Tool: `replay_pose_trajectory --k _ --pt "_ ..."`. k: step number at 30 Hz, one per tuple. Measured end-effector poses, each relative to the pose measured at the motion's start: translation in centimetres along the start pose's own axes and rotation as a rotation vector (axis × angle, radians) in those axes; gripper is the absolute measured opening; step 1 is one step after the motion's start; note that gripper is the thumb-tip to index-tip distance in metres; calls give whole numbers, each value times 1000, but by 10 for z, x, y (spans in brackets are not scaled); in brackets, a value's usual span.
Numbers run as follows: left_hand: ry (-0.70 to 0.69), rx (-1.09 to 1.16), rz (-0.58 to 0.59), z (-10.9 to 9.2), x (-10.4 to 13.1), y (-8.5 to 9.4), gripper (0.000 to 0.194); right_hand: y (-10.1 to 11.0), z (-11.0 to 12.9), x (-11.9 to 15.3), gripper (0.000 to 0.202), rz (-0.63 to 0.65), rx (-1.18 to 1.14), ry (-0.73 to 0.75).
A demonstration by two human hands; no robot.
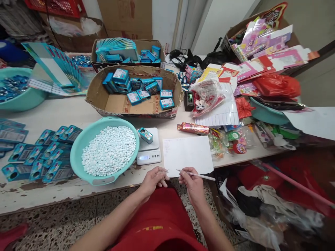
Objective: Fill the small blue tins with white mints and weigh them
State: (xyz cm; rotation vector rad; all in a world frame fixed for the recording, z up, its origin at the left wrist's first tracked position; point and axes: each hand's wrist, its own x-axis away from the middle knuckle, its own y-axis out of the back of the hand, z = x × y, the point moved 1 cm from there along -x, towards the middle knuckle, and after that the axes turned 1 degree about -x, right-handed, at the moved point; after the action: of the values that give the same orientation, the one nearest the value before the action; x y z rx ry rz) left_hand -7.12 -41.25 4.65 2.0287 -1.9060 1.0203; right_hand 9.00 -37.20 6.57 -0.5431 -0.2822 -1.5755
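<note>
My right hand (193,179) grips a slim pen (206,177), its tip pointing left near the lower edge of a white sheet of paper (188,153). Faint writing shows at the paper's upper left. My left hand (155,177) is closed in a pinch at the paper's lower left corner; whatever sits between its fingertips is too small to make out. Beside the paper, a white digital scale (149,157) carries a small blue box (145,135) lying on its side. A teal basin (75,150) full of pale candy-like pieces (110,150) stands left of the scale.
Several blue boxes (52,153) lie left of the basin. Behind it, a cut-down carton (115,104) contains more blue boxes. A red packet (193,128), wrapped sweets (218,146) and a tape dispenser (188,101) lie to the right. Bags crowd the floor below right.
</note>
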Motion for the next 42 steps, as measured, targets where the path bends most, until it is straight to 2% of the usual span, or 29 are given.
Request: replay_pose_trajectory --k 5,13,20,27,32,37,42 --pt "23 57 -81 -15 0 -3 43 -11 7 7 33 65 12 -26" --pt "-5 10 -62 -20 5 1 40 -16 3 7 33 87 58 5" --pt "-40 -46 -18 -18 5 0 36 -20 -6 8 34 158 99 -54" --pt "43 -13 117 -9 20 0 42 -18 -22 30 33 185 70 -115" --pt "73 -50 136 3 25 3 44 -12 -29 40 33 194 72 -186" --pt "43 -67 93 8 20 6 42 -4 -31 37 46 118 28 -162" --pt "41 -60 92 6 20 0 41 0 -35 35 39 36 45 -121"
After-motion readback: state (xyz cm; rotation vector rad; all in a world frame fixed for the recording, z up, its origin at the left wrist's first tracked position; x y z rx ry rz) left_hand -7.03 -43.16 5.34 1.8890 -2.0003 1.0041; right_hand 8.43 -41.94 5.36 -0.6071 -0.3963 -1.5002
